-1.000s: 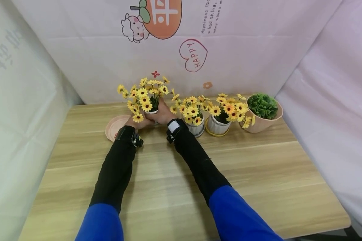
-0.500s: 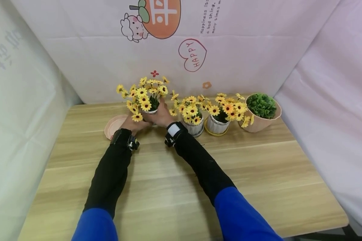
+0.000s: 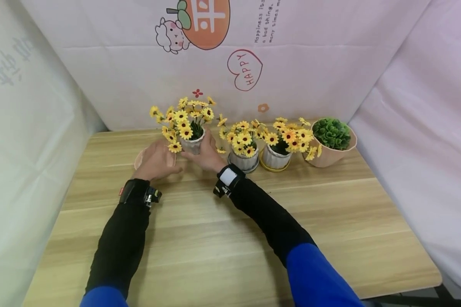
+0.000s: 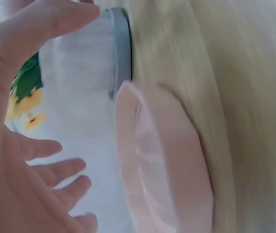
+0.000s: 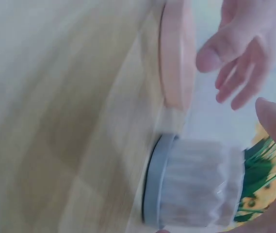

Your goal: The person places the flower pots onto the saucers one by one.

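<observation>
A white pot (image 3: pixel 192 146) of yellow daisies stands upright at the back of the table, on a grey saucer (image 5: pixel 156 179) seen in the wrist views. My right hand (image 3: pixel 206 155) lies close around the pot's right and front sides. In the right wrist view its thumb stretches out apart from the pot wall, while most of its fingers are hidden. To the left, my left hand (image 3: pixel 157 161) hovers over a shallow pink dish (image 4: pixel 186 160), fingers spread and holding nothing. From the head, that hand covers most of the dish.
Two similar daisy pots stand to the right, one on a grey saucer (image 3: pixel 252 168), the other on a yellow saucer (image 3: pixel 275 169). Beyond them is a pink pot (image 3: pixel 330 157) with a green plant (image 3: pixel 332 134). A printed white cloth (image 3: pixel 311 64) hangs behind the table (image 3: pixel 215 243).
My left hand has come away from the daisy pot, moving left over the pink dish. The right wrist has drawn back slightly toward me. The pot stays in place.
</observation>
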The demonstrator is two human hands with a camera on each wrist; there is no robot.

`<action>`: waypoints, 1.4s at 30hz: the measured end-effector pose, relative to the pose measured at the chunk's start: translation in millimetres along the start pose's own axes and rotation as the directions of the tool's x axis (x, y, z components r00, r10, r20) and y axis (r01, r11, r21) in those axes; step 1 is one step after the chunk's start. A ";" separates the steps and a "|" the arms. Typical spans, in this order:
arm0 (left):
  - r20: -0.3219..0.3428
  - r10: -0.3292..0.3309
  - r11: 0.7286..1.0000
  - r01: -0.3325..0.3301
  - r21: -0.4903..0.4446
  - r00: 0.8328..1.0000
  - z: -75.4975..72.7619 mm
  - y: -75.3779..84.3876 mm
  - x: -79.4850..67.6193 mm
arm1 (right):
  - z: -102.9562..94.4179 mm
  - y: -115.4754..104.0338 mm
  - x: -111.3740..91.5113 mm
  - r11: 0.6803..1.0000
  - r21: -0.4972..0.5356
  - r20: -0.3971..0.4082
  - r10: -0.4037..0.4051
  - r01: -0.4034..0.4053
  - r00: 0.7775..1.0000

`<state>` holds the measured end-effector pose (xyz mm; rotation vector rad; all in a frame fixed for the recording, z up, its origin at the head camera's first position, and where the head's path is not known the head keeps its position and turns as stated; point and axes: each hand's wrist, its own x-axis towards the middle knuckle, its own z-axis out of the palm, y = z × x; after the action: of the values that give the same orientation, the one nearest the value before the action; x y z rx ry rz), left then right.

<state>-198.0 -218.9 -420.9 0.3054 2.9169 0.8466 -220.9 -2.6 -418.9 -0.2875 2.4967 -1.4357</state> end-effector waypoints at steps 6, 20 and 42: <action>-0.094 -0.093 0.996 0.092 -0.010 0.991 -9.4 -12.3 -35.9 | -1.7 1.9 -34.1 0.999 -0.033 0.095 -0.039 0.042 0.995; -0.094 -0.094 0.978 0.074 -0.193 0.991 5.7 -42.8 -53.5 | -72.2 6.9 -150.9 0.952 -0.026 0.130 -0.300 0.306 0.945; -0.208 -0.021 0.965 -0.035 -0.260 0.978 14.4 -53.5 -43.0 | -316.8 148.9 -161.4 0.615 -0.783 -0.164 -0.339 0.086 0.927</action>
<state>-162.8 -264.9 -460.5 0.2163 2.9376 1.3265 -172.3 377.4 -376.0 -0.5735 3.3125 -0.3564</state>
